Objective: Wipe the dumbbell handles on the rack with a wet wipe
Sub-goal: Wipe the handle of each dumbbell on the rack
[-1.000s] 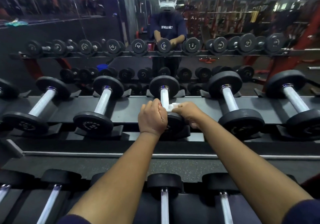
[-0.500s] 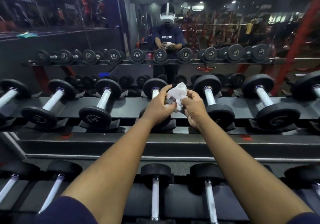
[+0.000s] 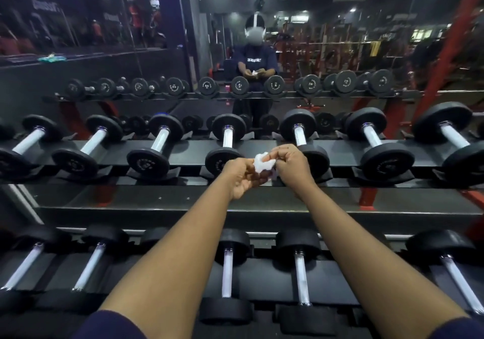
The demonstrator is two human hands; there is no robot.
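A crumpled white wet wipe (image 3: 264,165) is pinched between my left hand (image 3: 242,179) and my right hand (image 3: 292,167), in the air just in front of the upper shelf. Behind the hands lies a black dumbbell with a shiny handle (image 3: 227,137); a second dumbbell (image 3: 300,135) lies just right of it. Neither hand touches a dumbbell. Several more dumbbells line the upper shelf of the rack (image 3: 183,202) and the lower shelf.
A lower row of dumbbells (image 3: 226,273) lies beneath my forearms. A mirror (image 3: 340,50) behind the rack reflects the gym and a person in a dark shirt. A red frame post (image 3: 450,37) rises at the right.
Both hands came off the middle dumbbell's handle with the wipe, lifted it, and now hold it lower and more bunched. The view has pulled back and tilted up a little.
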